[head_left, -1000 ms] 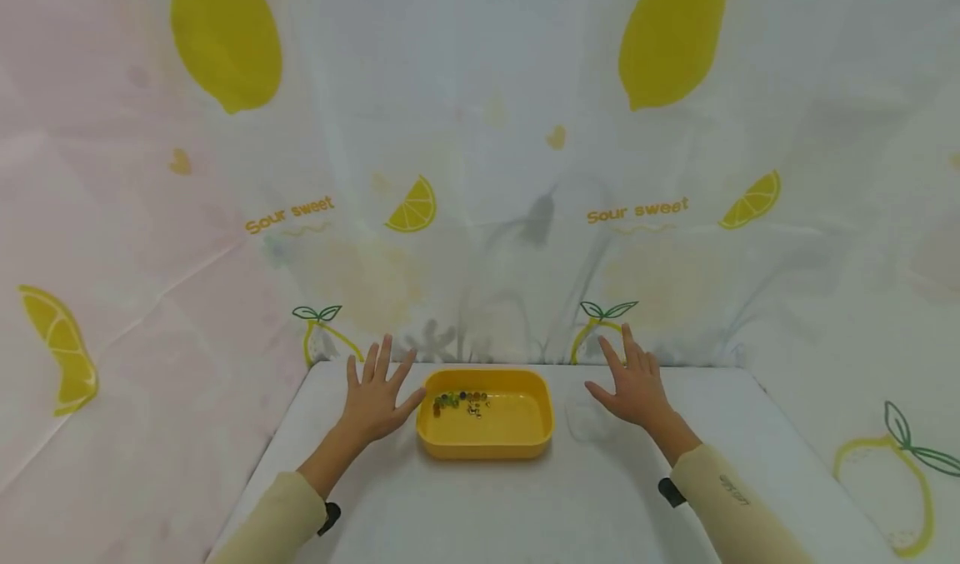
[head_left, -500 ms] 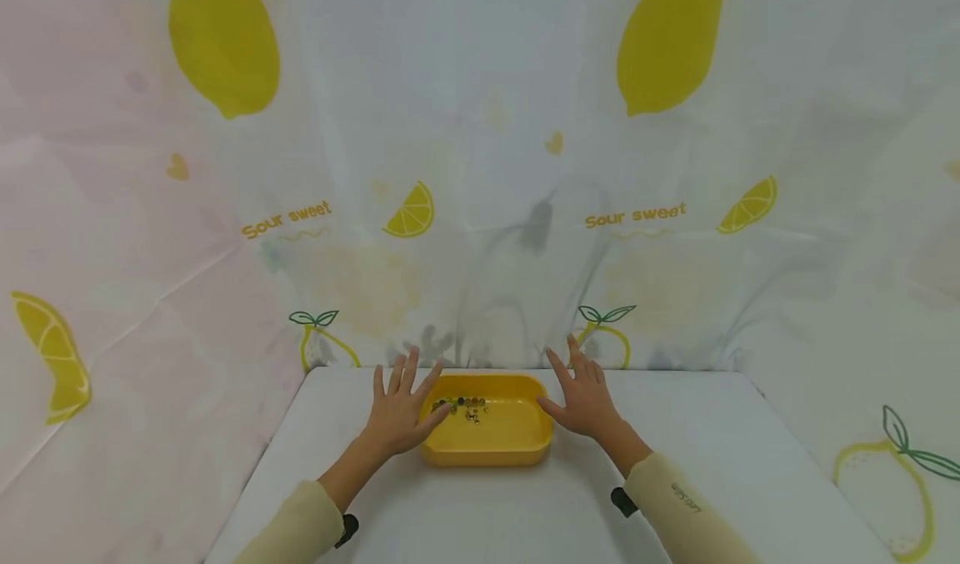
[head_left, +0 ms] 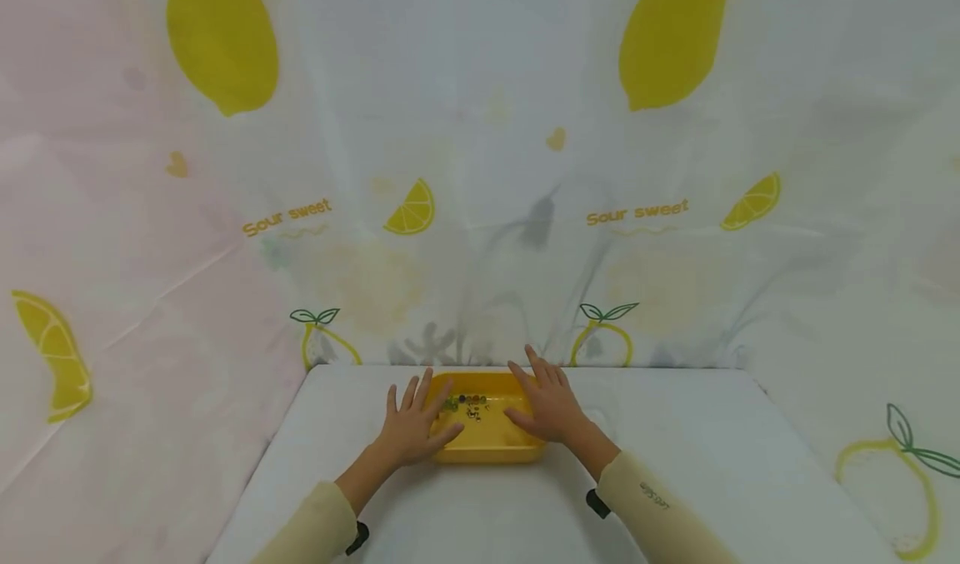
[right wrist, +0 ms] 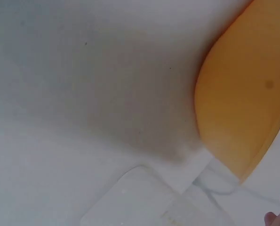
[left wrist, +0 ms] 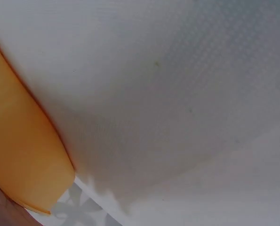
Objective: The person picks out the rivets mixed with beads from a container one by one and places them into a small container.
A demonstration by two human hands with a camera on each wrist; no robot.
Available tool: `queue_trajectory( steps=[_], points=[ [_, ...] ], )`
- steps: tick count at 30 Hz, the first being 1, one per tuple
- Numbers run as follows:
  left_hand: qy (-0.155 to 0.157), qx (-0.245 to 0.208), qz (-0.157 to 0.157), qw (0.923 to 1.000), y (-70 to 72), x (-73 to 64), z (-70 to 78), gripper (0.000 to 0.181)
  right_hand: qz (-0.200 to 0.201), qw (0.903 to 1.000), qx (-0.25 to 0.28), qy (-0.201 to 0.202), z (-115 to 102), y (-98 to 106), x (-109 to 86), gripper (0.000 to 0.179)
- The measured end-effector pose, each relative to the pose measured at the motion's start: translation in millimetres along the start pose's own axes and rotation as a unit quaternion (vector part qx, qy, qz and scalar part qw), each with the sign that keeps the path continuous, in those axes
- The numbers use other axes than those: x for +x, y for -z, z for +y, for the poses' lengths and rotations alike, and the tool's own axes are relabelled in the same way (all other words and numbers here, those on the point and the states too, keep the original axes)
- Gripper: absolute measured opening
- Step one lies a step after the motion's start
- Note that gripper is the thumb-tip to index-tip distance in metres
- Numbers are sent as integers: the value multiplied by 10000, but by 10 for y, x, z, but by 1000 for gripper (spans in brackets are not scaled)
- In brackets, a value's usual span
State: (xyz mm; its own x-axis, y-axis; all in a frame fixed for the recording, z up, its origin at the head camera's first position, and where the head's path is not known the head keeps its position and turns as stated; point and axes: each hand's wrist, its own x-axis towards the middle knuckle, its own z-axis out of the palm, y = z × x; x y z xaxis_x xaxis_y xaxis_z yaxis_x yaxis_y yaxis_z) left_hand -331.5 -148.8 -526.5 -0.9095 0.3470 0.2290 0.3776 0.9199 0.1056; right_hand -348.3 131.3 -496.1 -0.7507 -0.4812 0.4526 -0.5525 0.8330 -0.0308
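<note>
A yellow rectangular tray (head_left: pixel 491 456) stands on the white table near its back edge. Inside, toward its back left, lies a row of small round beads (head_left: pixel 476 399) in green, dark blue and orange. Several tiny shiny pieces (head_left: pixel 474 414) lie just in front of them. My left hand (head_left: pixel 407 432) is over the tray's left end with fingers spread, hiding part of the rim. Over the right end is my right hand (head_left: pixel 553 407), its fingers also spread. Neither hand holds anything; contact with the tray cannot be told. The left wrist view shows the tray's outer wall (left wrist: pixel 27 136).
A clear, flat, rounded-corner piece (right wrist: pixel 135 197) lies on the table to the right of the tray. Behind the white table (head_left: pixel 480 514) hangs a lemon-print cloth (head_left: pixel 487 172), which also closes off both sides.
Both hands have moved inward, from beside the tray to over its two ends. Their fingers stay spread. The tray and beads stay in place.
</note>
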Motion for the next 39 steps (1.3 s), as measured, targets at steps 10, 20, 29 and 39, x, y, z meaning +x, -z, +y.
queue_trajectory(
  steps=[10, 20, 29, 39],
  points=[
    [3, -350, 99, 9993, -36, -53, 14, 76, -440, 9989, 150, -106, -258, -119, 145, 71],
    [19, -630, 106, 9980, -25, -57, 23, 74, -555, 9977, 333, -198, -402, -176, 193, 68],
    [92, -866, 96, 9962, -58, -64, 35, 76, -964, 9913, 834, -342, -419, -243, 228, 64],
    [43, -860, 171, 9961, -46, -47, 29, 75, -1062, 9820, 1364, -767, -426, -306, 285, 48]
  ],
)
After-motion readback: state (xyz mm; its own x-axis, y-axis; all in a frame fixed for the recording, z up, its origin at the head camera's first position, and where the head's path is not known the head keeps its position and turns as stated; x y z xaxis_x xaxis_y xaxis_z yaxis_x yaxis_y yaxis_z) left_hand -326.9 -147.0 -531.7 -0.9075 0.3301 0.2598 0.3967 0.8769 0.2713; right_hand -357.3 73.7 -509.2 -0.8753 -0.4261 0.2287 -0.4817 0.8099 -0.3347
